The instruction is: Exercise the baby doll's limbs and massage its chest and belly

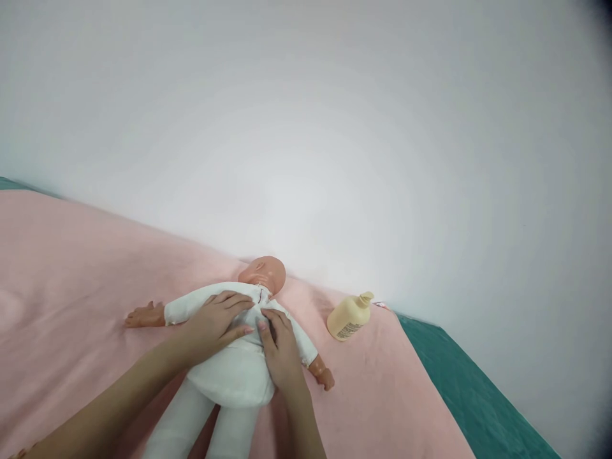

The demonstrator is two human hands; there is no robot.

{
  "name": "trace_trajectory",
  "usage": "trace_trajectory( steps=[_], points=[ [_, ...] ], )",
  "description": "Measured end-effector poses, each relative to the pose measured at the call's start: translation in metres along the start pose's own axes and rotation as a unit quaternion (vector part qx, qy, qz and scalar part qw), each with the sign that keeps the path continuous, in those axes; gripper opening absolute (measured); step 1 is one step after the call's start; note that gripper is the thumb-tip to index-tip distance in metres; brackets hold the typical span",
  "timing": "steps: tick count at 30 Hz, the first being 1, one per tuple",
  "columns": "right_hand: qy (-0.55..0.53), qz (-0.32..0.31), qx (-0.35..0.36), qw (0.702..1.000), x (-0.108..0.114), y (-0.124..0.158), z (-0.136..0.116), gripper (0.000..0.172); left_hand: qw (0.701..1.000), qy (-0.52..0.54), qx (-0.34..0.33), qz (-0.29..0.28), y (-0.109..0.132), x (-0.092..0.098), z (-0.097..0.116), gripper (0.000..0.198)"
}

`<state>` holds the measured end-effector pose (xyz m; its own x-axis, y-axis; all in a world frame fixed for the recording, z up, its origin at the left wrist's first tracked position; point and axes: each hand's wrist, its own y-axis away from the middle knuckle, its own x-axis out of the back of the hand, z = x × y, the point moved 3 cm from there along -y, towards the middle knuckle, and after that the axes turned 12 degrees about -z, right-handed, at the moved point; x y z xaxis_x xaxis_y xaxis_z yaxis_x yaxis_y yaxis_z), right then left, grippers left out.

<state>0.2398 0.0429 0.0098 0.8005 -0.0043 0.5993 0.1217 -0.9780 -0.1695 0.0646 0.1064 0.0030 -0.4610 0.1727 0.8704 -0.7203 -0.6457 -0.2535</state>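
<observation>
A baby doll with a white cloth body (pixel 234 376) lies on its back, its bare plastic head turned to the left and its arms spread. My left hand (pixel 217 322) rests flat on the left part of the doll's chest, thumb apart from the fingers. On the right part of the chest lies my right hand (pixel 278 341), its fingers stretched toward the doll's neck and the thumb apart. Neither hand holds anything. The two hands lie close together without touching.
A pale yellow pump bottle (pixel 349 317) stands right of the doll. Under both spreads a pink cloth (pixel 382 389), with a green surface (pixel 478 389) showing at the right. A white wall (pixel 306 127) rises behind the doll's head.
</observation>
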Motion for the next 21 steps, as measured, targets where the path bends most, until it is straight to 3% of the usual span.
trace_trajectory(
  steps=[4,10,16,21],
  points=[
    [-0.004,-0.014,0.002,1.000,-0.0008,-0.0006,0.0029,0.043,1.000,0.011,0.000,0.006,-0.0012,-0.0017,-0.0001,0.044],
    [-0.013,0.014,0.020,1.000,-0.0004,-0.0007,0.0022,0.045,1.000,-0.005,0.002,0.016,-0.0014,0.0011,0.0022,0.048],
    [0.018,-0.034,-0.017,0.999,-0.0011,-0.0033,0.0040,0.061,1.000,-0.023,0.006,0.016,-0.0021,-0.0007,0.0039,0.054],
    [0.036,-0.043,-0.020,0.998,-0.0017,-0.0036,0.0061,0.060,0.999,-0.027,0.004,0.021,-0.0029,-0.0059,-0.0002,0.052]
  ],
)
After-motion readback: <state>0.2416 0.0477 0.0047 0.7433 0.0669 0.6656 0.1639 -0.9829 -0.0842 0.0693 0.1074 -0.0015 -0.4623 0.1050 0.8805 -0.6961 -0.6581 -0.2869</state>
